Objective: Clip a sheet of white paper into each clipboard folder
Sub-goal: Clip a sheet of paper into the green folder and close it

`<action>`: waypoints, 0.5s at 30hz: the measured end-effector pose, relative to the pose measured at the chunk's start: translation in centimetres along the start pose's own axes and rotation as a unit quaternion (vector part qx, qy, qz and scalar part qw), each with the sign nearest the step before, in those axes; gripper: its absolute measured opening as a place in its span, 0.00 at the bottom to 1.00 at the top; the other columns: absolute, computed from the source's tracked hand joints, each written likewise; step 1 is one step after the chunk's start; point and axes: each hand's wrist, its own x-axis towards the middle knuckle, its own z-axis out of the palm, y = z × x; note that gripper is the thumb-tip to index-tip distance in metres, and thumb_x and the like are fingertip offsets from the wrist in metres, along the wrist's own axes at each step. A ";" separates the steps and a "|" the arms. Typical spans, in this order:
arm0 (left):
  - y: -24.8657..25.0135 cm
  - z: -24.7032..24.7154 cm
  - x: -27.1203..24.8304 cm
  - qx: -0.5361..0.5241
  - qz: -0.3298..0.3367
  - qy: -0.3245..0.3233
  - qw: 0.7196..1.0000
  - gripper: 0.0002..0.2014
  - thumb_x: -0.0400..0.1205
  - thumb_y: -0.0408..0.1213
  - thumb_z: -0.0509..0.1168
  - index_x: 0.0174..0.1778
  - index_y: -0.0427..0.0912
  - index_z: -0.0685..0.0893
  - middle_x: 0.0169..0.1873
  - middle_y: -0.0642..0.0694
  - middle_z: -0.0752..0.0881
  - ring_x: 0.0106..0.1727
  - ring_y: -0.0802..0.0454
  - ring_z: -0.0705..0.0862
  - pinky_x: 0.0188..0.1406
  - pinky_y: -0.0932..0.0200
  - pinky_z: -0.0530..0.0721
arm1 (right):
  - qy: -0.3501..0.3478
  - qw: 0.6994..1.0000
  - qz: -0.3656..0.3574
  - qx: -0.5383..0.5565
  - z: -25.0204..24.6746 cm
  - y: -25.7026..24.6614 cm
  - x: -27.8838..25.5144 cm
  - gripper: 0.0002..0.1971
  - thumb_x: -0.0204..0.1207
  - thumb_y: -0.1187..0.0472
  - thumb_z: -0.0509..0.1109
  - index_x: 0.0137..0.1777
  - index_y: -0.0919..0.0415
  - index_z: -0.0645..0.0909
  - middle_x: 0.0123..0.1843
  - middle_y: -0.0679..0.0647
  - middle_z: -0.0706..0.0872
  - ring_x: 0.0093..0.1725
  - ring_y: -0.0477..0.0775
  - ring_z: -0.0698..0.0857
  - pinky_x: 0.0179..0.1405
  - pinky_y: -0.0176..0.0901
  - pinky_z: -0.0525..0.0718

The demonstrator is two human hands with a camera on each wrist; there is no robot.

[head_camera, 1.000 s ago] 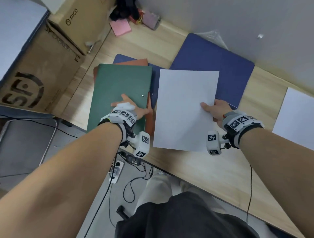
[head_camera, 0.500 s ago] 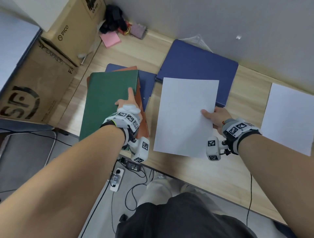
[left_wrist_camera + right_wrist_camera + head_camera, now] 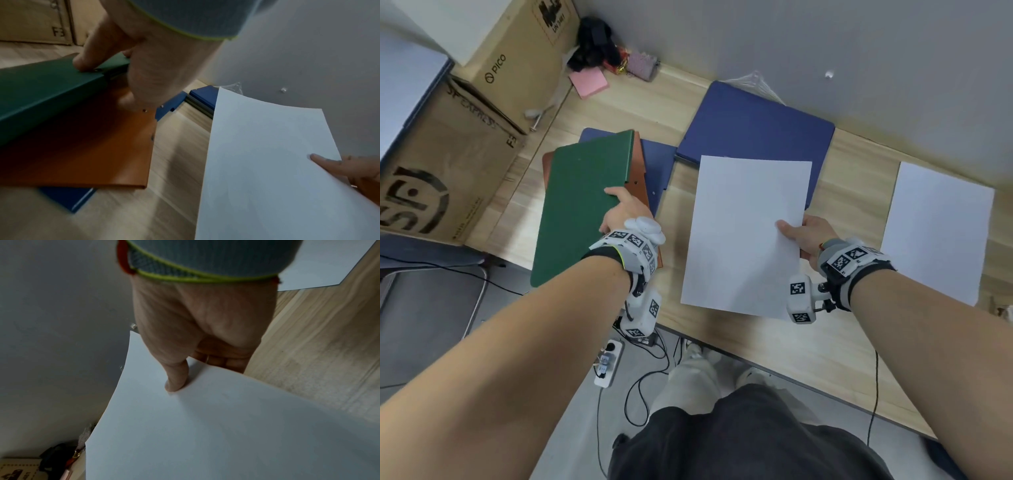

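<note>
Our left hand [image 3: 624, 214] grips the green folder [image 3: 578, 202] cover, our right hand [image 3: 803, 236] pinches the paper [image 3: 743, 233] — we should open fully before sliding in.

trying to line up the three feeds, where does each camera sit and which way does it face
Head: on the head, facing down at the desk; both forearms, left hand, right hand and lap show.
Left wrist: along the left hand gripping the green folder edge above the orange folder.
Right wrist: along the right hand pinching the sheet.
Shared: both wrist views show that sheet; the left one also catches the right thumb.
</note>
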 end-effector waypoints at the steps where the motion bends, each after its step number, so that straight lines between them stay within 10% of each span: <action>1: 0.2 -0.8 0.1 0.006 0.003 0.007 1.000 0.26 0.89 0.33 0.51 0.80 0.23 0.57 0.75 0.24 0.68 0.57 0.31 0.85 0.55 0.42 0.85 | 0.001 1.000 -0.001 -0.001 -0.1 0.0 0.1 0.07 0.78 0.56 0.76 0.52 0.56 0.85 0.57 0.59 0.90 0.55 0.63 0.89 0.58 0.60 0.88; 7: 4.4 -6.8 -0.9 0.101 0.118 0.100 0.983 0.19 0.89 0.28 0.47 0.75 0.27 0.68 0.74 0.30 0.69 0.63 0.34 0.79 0.46 0.45 0.78 | 0.016 1.000 -0.013 0.008 -1.4 -1.4 -0.5 0.11 0.77 0.54 0.76 0.54 0.58 0.85 0.56 0.58 0.90 0.56 0.63 0.89 0.59 0.61 0.88; 11: 7.9 -13.1 -3.5 0.114 0.155 0.112 0.975 0.12 0.70 0.32 0.61 0.38 0.49 0.89 0.35 0.49 0.85 0.32 0.51 0.84 0.26 0.61 0.63 | 0.035 0.999 -0.027 0.030 -4.1 -2.4 -0.8 0.14 0.79 0.55 0.74 0.60 0.60 0.83 0.58 0.58 0.89 0.50 0.60 0.89 0.50 0.54 0.89; 15: 10.3 -14.2 -3.9 0.008 0.262 0.008 0.965 0.22 0.81 0.30 0.62 0.72 0.44 0.74 0.60 0.38 0.84 0.35 0.48 0.73 0.32 0.56 0.71 | 0.089 0.995 -0.011 0.047 -8.0 -1.8 -0.9 0.30 0.79 0.50 0.72 0.77 0.65 0.72 0.69 0.63 0.84 0.60 0.68 0.86 0.63 0.63 0.85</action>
